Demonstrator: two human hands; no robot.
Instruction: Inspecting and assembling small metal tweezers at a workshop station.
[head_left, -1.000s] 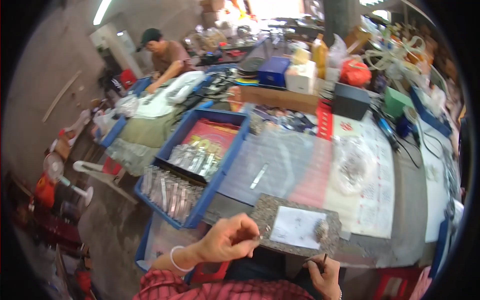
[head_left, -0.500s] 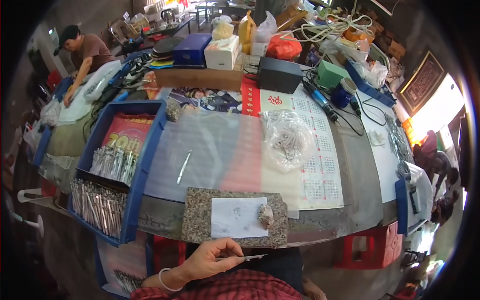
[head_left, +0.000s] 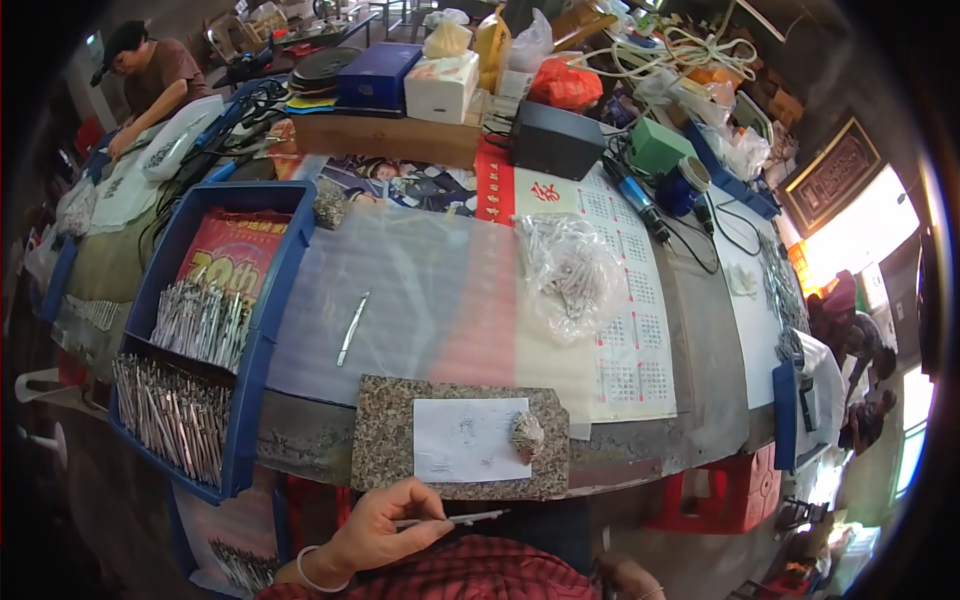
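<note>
My left hand (head_left: 388, 528), with a pale bangle at the wrist, is closed in a pinch just below the near edge of a speckled stone slab (head_left: 385, 440). Between thumb and fingers it grips a slim grey metal piece (head_left: 475, 518) that points right. My right hand (head_left: 632, 578) is low at the right of my lap, blurred and partly cut off, so its fingers cannot be made out. On the slab lie a marked white sheet (head_left: 450, 440) and a rounded lump (head_left: 527, 440) of pale, bristly material. A slender silvery tool like tweezers (head_left: 353, 328) rests on the plastic-covered table beyond.
A blue divided tray (head_left: 262, 400) of several slim metal tools (head_left: 170, 410) stands at left. A clear bag (head_left: 570, 275) of pale pieces lies on a calendar sheet. Boxes, a handheld tool (head_left: 630, 195) and cables fill the back. A person (head_left: 160, 75) works far left; red stools (head_left: 715, 495) stand below.
The view has shifted slightly, so the table appears a little left. My left hand keeps the metal piece in its pinch. My right hand shows a bit more at the lower edge.
</note>
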